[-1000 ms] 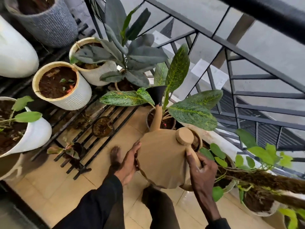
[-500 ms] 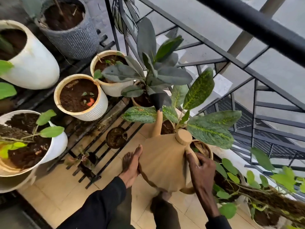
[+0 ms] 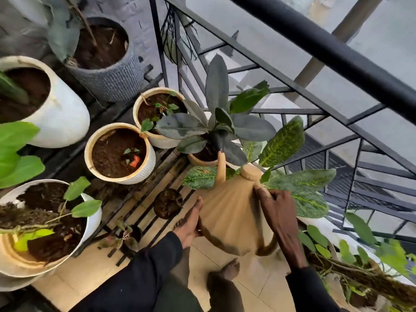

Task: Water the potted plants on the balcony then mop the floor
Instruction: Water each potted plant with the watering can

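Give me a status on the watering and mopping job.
Done: unclear; soil in the ribbed white pot is dark, but wetness cannot be judged. In hand: the right hand grips the watering can by its handle, the left hand steadies its side, and the spout reaches over the dark-leaved plant's pot; no stream shows. Left: mopping the floor tiles; no mop in view.

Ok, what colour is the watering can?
The watering can is sandy tan, with a dark spout tip; head view.
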A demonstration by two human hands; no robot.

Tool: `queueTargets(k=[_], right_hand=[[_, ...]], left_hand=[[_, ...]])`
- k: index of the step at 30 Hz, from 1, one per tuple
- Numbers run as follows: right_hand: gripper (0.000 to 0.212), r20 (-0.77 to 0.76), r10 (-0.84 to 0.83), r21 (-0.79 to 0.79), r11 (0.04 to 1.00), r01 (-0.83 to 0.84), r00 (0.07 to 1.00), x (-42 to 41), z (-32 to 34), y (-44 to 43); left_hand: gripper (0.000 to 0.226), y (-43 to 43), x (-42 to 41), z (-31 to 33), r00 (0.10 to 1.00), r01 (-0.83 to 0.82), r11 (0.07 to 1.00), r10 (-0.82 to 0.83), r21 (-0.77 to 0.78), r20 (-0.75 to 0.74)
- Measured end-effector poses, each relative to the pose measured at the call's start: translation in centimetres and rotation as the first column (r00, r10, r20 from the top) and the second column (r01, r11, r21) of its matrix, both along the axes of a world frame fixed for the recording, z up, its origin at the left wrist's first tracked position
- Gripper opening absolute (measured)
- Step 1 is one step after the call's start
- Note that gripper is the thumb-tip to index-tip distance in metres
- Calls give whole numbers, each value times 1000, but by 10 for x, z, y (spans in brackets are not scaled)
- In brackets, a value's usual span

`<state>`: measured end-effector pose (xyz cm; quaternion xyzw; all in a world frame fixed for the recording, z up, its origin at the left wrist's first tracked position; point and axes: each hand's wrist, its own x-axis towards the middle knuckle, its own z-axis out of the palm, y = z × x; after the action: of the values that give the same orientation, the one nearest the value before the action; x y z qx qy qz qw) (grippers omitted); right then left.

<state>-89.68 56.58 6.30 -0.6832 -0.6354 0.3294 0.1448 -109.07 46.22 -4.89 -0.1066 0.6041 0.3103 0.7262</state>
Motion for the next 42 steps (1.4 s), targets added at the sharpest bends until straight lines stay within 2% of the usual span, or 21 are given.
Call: queueTargets(k=[6, 10, 16, 20, 24, 27, 42], right_hand=[[59, 63, 26, -42, 999, -24, 998, -22, 19, 25], [63, 91, 40, -72, 997, -34, 995, -27, 23, 40], [63, 51, 99, -76, 993, -95, 994, -23, 26, 57], [75, 57, 113, -83, 991, -109, 992, -23, 27, 68], [64, 88, 147, -101, 985, -138, 985, -24, 34, 75], [52, 105, 172, -101, 982, -162, 979, -24, 38, 82], [47, 93, 191, -125, 976, -179, 977, -20, 45, 95]], left_hand=[[66, 15, -9, 6, 997, -18, 1000, 20, -22, 69], [71, 22, -11, 8, 997, -14, 999, 17, -44, 72], [64, 33, -8, 17, 991, -23, 998, 32, -66, 132], [73, 37, -3, 18, 987, -79, 994, 89, -79, 130], [79, 40, 1, 23, 981, -129, 987, 141, -92, 133], [75, 44, 4, 33, 975, -154, 982, 169, -109, 145], [79, 51, 10, 49, 974, -171, 981, 182, -96, 132]])
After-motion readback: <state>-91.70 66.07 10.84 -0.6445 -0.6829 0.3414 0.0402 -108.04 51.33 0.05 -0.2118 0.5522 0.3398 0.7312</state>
